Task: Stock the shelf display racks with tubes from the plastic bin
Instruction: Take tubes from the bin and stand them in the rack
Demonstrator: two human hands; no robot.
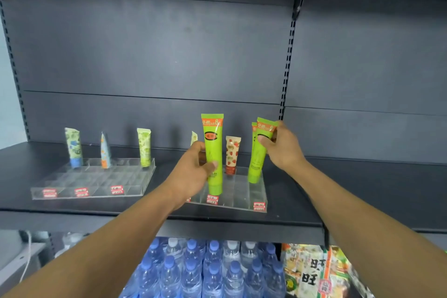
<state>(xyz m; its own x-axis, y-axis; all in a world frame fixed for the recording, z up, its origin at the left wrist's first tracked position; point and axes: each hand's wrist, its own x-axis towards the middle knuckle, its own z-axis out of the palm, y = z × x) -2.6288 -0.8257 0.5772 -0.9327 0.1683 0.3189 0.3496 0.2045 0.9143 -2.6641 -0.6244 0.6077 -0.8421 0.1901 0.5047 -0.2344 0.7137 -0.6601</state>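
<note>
Head view, left to right. On the dark shelf [290,201] I see a clear acrylic rack [92,184] carrying three patterned tubes [73,147] upright in its back row. My left hand [193,169] grips a green tube [212,152], thumb across its front, cap down in a front slot of the second clear rack [242,198]. A strawberry-print tube [232,155] stands behind. My right hand [283,147] pinches two green tubes [257,152] near their crimped tops, caps at the rack's right column. Water bottles [205,271] sit below.
</note>
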